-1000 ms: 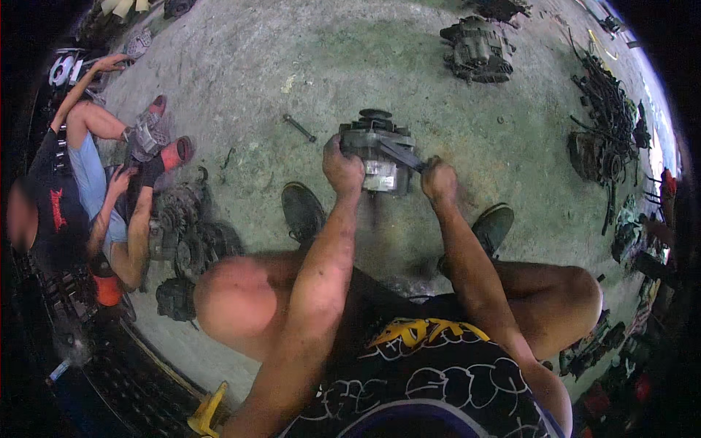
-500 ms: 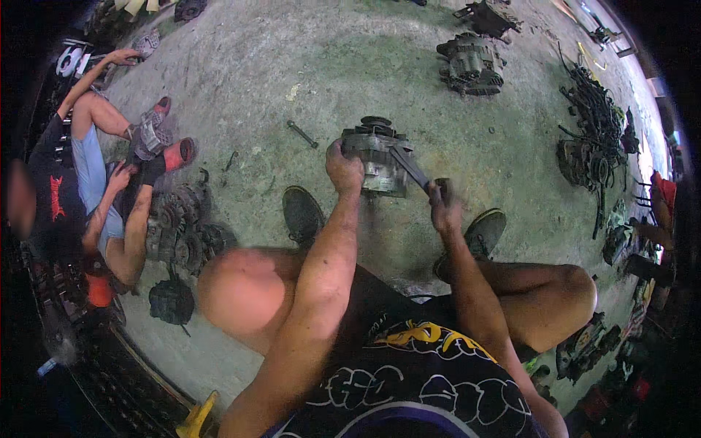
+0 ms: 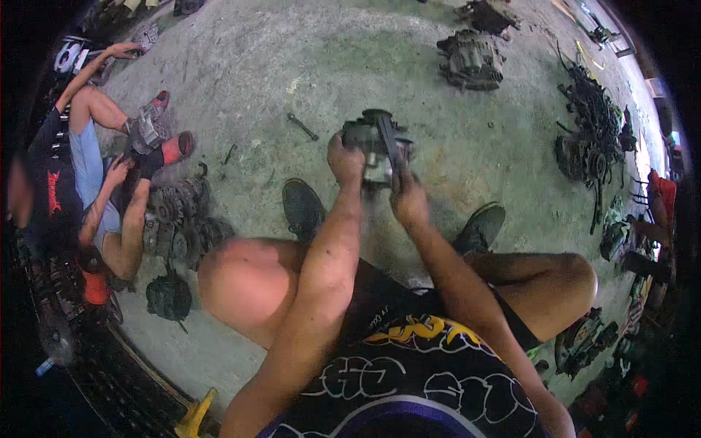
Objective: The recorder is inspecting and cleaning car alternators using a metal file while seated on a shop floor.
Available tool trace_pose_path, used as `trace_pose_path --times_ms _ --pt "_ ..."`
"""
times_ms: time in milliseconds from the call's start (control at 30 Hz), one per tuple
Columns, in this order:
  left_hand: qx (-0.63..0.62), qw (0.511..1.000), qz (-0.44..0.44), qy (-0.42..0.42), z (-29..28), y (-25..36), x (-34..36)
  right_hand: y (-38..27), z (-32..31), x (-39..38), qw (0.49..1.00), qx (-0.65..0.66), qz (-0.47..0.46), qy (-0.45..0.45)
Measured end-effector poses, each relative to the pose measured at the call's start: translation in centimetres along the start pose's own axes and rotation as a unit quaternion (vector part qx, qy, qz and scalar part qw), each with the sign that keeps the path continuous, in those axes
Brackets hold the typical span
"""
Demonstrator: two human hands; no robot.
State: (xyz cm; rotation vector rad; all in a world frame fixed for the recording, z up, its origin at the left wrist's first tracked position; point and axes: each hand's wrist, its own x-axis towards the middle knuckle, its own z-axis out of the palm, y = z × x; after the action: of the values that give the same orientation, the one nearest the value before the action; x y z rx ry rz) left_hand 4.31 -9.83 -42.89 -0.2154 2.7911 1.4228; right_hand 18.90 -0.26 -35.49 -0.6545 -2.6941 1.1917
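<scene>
A grey metal alternator (image 3: 374, 171) with a dark pulley (image 3: 377, 114) on top stands on the floor between my feet. My left hand (image 3: 345, 158) is closed round its left side. In my right hand (image 3: 409, 201) is a long, dark, flat bar tool (image 3: 388, 142), its exact kind unclear. The fingers wrap its near end, and its far end lies over the alternator's top beside the pulley. Whether the tool touches the pulley I cannot tell. Part of the alternator's right side is hidden behind the tool and hand.
A bolt (image 3: 302, 127) lies on the concrete left of the alternator. Another alternator (image 3: 471, 60) sits farther off, and a heap of dark cables (image 3: 590, 117) at the right. On the left a seated person (image 3: 95, 160) handles a metal part (image 3: 150, 130), near several greasy parts (image 3: 175, 226).
My right hand has swung left and inward with the bar tool, which now stands steeper across the alternator's top. My left hand keeps its hold on the alternator.
</scene>
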Motion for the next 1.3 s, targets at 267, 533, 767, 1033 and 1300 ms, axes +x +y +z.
trace_pose_path --times_ms 267,533,767,1033,1300 --pt "0.009 0.999 0.044 -0.022 -0.1 3.8 -1.7 -2.8 -2.4 2.9 0.991 0.045 0.114 -0.059" --pt "-0.006 0.999 0.053 -0.007 -0.3 4.3 -1.4 -1.0 -1.4 -3.1 0.993 0.019 0.108 -0.035" --pt "0.201 0.953 0.025 -0.226 -4.1 8.2 1.2 -2.2 -2.6 1.2 0.983 0.019 0.154 -0.102" --pt "0.367 0.817 0.300 -0.329 -12.4 21.8 8.7 7.0 -1.1 -7.6 0.991 -0.051 0.123 -0.022" --pt "0.382 0.750 0.351 -0.410 -24.8 27.0 -3.4 6.4 -2.5 -6.3 0.976 0.082 0.185 0.084"
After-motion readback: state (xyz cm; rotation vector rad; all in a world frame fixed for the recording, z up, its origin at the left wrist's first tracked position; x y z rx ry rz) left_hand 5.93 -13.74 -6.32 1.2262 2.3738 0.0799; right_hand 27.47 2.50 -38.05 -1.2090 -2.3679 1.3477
